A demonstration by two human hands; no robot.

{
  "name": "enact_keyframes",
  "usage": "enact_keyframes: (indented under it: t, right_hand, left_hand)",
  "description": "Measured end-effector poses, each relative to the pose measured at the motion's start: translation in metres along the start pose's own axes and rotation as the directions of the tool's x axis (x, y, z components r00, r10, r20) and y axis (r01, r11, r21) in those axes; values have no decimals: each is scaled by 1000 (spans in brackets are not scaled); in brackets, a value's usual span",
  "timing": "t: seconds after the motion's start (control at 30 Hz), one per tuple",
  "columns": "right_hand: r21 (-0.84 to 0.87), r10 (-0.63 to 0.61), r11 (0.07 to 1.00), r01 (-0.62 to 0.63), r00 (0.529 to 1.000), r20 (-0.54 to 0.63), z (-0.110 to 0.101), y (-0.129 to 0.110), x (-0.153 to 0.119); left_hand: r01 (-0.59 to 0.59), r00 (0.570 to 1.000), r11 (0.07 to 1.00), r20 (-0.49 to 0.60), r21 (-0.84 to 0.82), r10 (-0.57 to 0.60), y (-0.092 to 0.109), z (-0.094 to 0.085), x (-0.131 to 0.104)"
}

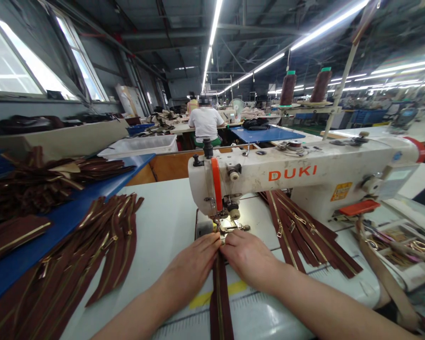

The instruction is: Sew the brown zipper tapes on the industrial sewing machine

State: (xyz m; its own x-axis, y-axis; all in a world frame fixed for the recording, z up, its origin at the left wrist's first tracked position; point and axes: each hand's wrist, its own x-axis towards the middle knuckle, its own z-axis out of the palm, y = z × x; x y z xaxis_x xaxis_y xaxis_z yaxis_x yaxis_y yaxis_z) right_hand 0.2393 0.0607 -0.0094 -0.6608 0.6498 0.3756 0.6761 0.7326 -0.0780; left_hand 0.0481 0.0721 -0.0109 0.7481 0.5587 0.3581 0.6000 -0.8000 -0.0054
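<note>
A brown zipper (pixel 221 302) with a gold-coloured chain runs from the front table edge up to the presser foot of the white sewing machine (pixel 255 172). Both my hands meet at its far end, just before the lit needle area. My left hand (pixel 196 259) has its fingers pressed together on the zipper's left side. From the right, my right hand (pixel 250 257) grips it with bent fingers. The fingertips hide the zipper's end, and the needle point cannot be made out.
Brown zippers (pixel 78 255) lie fanned out at left, with more zippers (pixel 311 236) under the machine arm at right. A parts tray (pixel 403 255) holds metal pieces at far right. Thread cones (pixel 288 89) stand behind. Ahead, a person in a white shirt (pixel 206 123) sits facing away.
</note>
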Motion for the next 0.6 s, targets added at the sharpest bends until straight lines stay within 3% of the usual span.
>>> enact_keyframes:
  t: [0.13, 0.6]
  right_hand:
    - [9, 0, 1000, 0, 1000, -15, 0, -1, -2]
    - [2, 42, 999, -42, 998, -38, 4, 1, -1]
  left_hand:
    - [-44, 999, 999, 27, 25, 43, 3, -1, -1]
    - [6, 1000, 996, 28, 85, -8, 5, -3, 4]
